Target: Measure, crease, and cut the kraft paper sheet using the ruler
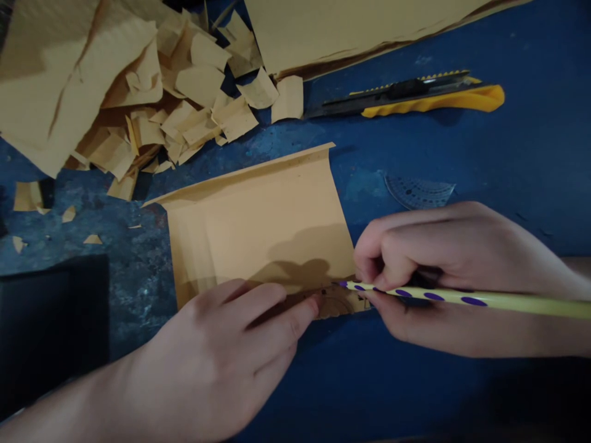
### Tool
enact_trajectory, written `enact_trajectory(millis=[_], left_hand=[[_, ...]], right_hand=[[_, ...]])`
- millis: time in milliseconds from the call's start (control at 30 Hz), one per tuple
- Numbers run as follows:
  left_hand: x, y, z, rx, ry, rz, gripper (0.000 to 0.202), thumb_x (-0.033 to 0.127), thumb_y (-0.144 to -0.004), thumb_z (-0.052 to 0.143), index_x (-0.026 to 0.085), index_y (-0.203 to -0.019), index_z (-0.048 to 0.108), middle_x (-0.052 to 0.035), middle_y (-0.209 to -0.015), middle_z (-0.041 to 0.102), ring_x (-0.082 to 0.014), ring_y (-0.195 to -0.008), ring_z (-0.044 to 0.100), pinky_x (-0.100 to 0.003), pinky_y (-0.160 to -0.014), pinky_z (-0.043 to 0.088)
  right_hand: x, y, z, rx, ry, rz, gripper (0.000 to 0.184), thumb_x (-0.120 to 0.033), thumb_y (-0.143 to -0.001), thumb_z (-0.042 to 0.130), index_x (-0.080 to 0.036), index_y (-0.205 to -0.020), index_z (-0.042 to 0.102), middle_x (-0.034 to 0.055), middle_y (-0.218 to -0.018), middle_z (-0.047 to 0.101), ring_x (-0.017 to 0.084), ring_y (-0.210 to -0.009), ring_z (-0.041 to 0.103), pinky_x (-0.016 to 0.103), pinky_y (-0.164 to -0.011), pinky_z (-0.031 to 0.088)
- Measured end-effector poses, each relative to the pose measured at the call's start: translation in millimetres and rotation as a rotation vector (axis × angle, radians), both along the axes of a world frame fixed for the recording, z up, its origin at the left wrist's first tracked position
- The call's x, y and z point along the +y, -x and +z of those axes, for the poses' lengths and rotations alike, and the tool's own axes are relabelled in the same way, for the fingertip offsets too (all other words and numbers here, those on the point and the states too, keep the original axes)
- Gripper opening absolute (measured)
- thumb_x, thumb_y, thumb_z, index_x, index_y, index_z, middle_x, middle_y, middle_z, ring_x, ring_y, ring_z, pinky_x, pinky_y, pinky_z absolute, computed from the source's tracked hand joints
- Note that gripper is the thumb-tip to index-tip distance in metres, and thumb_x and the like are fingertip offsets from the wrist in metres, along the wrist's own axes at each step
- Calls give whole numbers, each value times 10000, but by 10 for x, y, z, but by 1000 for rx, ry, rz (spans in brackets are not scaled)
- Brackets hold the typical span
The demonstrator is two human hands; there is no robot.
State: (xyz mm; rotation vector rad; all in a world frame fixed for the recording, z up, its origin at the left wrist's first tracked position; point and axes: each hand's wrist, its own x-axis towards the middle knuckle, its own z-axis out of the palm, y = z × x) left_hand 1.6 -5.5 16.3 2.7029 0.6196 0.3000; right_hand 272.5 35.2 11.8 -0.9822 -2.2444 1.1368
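Observation:
My right hand (443, 264) pinches a pale yellow pencil (508, 301) with purple spots, its tip close to the lower right edge of a tan cardboard piece (272, 215). The cardboard lies on the blue surface, its far edge folded up into a narrow flap. My left hand (235, 351) rests on the near edge of the cardboard, fingers stretched out and pressing down. Under its fingertips is a thin see-through strip (335, 303) with an arc and a dark dot, apparently a clear ruler; most of it is hidden.
A clear protractor (420, 191) lies just beyond my right hand. Farther back is a yellow and black utility knife (429, 98). Cardboard scraps (198, 86) are heaped at the upper left beside a large sheet (50, 67). Another cardboard sheet (351, 31) lies along the top.

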Motion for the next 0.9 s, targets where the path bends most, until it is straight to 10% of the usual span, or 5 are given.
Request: enact_trajectory(millis=[900], left_hand=[[-6,31,-25,-10,-34,-12,318,102,-1014,404,128,-1075,715,-48,-1326,706,-273,-1069,678,-400,-738,595]], right_hand=[[7,-87,-47,3,2,28,273,-57,-677,647,-233,-683,438,-55,-731,642,84,-537,550,226,-484,404]])
